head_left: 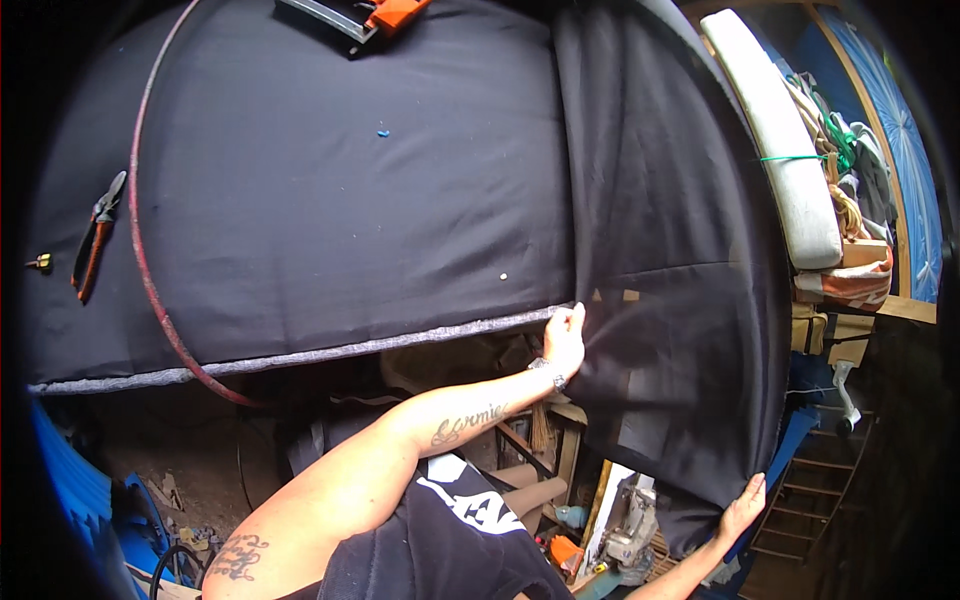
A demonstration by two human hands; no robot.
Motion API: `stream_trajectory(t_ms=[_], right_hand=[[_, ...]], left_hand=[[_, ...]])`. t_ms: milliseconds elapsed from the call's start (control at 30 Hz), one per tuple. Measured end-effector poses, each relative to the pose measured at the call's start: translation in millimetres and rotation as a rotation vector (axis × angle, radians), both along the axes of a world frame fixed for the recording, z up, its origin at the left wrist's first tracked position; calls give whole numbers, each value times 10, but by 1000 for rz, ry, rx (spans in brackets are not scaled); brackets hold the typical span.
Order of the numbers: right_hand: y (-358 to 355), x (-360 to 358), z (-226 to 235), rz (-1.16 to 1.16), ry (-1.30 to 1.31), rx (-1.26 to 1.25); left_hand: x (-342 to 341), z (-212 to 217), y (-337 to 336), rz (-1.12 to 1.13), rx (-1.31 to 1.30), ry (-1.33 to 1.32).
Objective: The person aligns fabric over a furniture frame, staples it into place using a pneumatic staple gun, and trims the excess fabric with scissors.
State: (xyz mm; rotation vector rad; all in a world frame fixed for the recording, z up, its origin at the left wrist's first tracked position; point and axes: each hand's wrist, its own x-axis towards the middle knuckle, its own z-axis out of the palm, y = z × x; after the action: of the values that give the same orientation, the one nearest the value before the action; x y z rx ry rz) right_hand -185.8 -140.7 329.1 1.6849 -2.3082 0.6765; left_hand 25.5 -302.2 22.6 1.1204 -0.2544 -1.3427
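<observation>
Black fabric [670, 180] lies over a long flat surface covered in the same dark cloth [340, 190], and its loose part hangs past the right end and the near edge. My left hand [565, 340] pinches the fabric at the near edge, where a grey fuzzy strip [300, 355] runs along the border. Farther right and lower, my right hand [742, 510] grips the hanging fabric's lower corner, so the sheet stretches between both hands. Some thin, sheer stretches of it let the things behind show through.
A reddish hose [140, 220] curves across the left side. Beside it lie cutting pliers [95, 240] and a brass fitting [40, 262]. An orange tool [397, 14] sits at the far edge. To the right are a white padded block [775, 130] and a metal rack [815, 490].
</observation>
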Motion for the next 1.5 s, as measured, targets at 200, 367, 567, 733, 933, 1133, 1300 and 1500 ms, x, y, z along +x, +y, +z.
stream_trajectory(t_ms=[200, 367, 567, 733, 933, 1133, 1300, 1500], right_hand=[[-13, 78, -218, -18, -3, 44], [-140, -62, -350, -31, 135, 65], [-454, -86, -545, 31, 118, 58], [-611, -165, -797, 57, 37, 27], [-541, -634, -715, -5, -168, -553], [-857, -505, -481, 182, -51, -298], [-1114, -478, -869, 159, -145, 49], [-1279, -576, -914, 193, -194, -94]], left_hand=[[-12, -72, 44, -38, -14, -52], [-215, -135, 163, -101, -9, -48], [-355, -445, 57, -148, 17, -94], [-364, -597, 50, -129, -114, -139], [-192, -403, 141, -238, -150, -221], [-327, -733, -43, -350, -126, -64], [-337, -751, -5, -316, -183, -212], [-155, -709, 133, -343, -157, -189]])
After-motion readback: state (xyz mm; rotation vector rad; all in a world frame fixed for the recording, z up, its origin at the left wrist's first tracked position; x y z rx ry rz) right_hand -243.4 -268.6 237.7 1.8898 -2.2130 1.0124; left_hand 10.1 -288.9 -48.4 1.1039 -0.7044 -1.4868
